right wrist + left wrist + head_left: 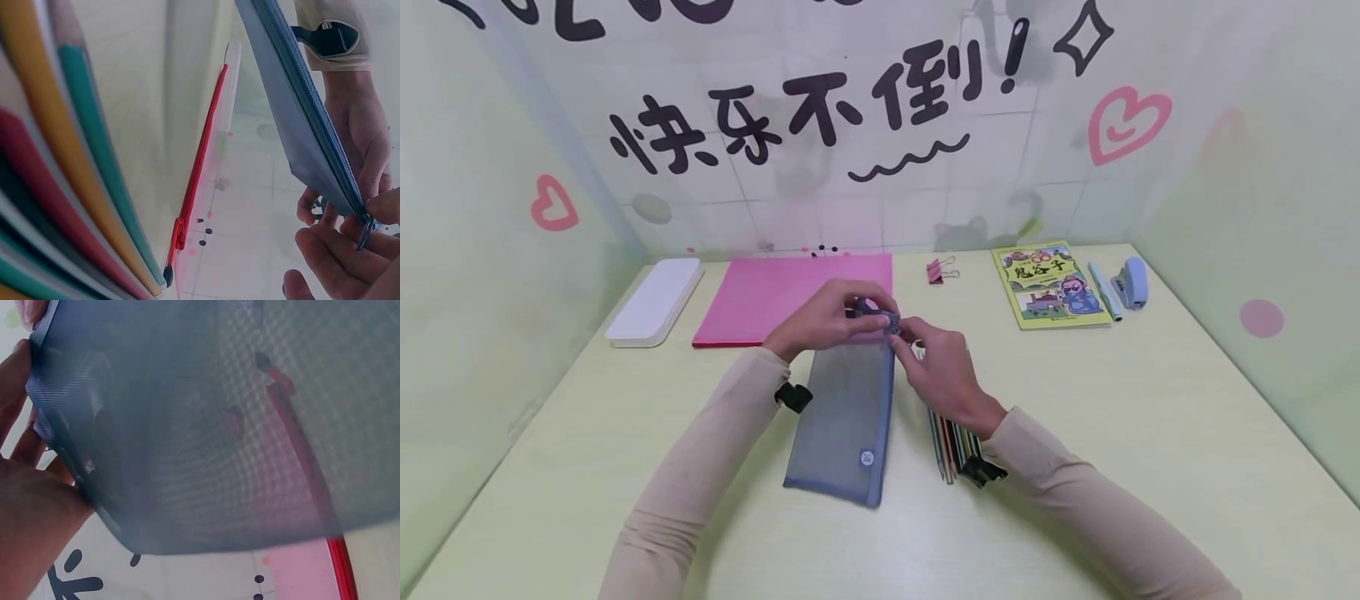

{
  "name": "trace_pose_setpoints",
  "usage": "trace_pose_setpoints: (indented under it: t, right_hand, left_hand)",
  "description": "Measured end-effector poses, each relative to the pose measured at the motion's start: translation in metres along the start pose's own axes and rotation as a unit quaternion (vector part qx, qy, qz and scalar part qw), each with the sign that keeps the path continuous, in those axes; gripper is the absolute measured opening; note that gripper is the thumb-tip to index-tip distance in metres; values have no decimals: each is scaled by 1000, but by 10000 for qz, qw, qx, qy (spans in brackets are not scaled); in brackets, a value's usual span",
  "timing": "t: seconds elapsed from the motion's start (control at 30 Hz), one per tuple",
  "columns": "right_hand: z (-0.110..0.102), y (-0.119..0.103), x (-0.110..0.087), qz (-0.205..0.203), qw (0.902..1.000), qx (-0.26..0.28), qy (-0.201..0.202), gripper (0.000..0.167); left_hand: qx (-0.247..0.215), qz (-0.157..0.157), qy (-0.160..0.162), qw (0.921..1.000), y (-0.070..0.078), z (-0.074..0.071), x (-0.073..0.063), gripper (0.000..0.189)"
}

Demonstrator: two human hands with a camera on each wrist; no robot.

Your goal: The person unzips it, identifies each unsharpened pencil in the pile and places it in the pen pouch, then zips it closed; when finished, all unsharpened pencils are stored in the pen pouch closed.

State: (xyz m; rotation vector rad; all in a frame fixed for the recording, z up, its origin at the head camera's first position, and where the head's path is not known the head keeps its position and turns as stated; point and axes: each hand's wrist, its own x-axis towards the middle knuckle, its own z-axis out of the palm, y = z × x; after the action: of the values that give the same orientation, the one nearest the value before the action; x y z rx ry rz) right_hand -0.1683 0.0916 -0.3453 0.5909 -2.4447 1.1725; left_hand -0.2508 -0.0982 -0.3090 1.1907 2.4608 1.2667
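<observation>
A blue-grey mesh zip pouch (842,417) hangs between both hands, its zipped edge on the right and a small round label near the lower end. At its far end my left hand (831,317) grips the corner with curled fingers. Right beside it, my right hand (943,371) pinches the metal zip pull (365,232) at the end of the zip (306,106). In the left wrist view the mesh (175,444) fills most of the picture. Several colored pencils (946,446) lie in a bundle on the table below my right hand and wrist, partly hidden by them.
Behind the pouch lies a pink folder (752,296) with a red zip edge. A white case (655,302) is at the left. Toward the back right are a pink binder clip (935,272), a comic-style booklet (1051,283), a light blue pen (1103,292) and a blue stapler (1133,283).
</observation>
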Motion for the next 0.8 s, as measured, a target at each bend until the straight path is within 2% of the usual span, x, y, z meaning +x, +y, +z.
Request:
trace_pose_setpoints:
  t: [0.33, 0.47, 0.6, 0.8]
  right_hand:
    - [0, -3, -1, 229, 9996, -3, -180, 17]
    - [-1, -5, -5, 291, 9989, 65, -365, 15]
    - [-4, -7, -10, 304, 9979, 166, -540, 14]
    - [-7, -14, -20, 359, 9935, 41, -1082, 14]
  left_hand:
    - [-57, -44, 320, 9995, -5, -6, -4, 12]
    - [-362, -330, 608, 9969, -12, -14, -7, 13]
    - [-782, -674, 926, 9903, -22, -23, -12, 16]
    - [-970, -1080, 1353, 9801, -37, -33, -24, 23]
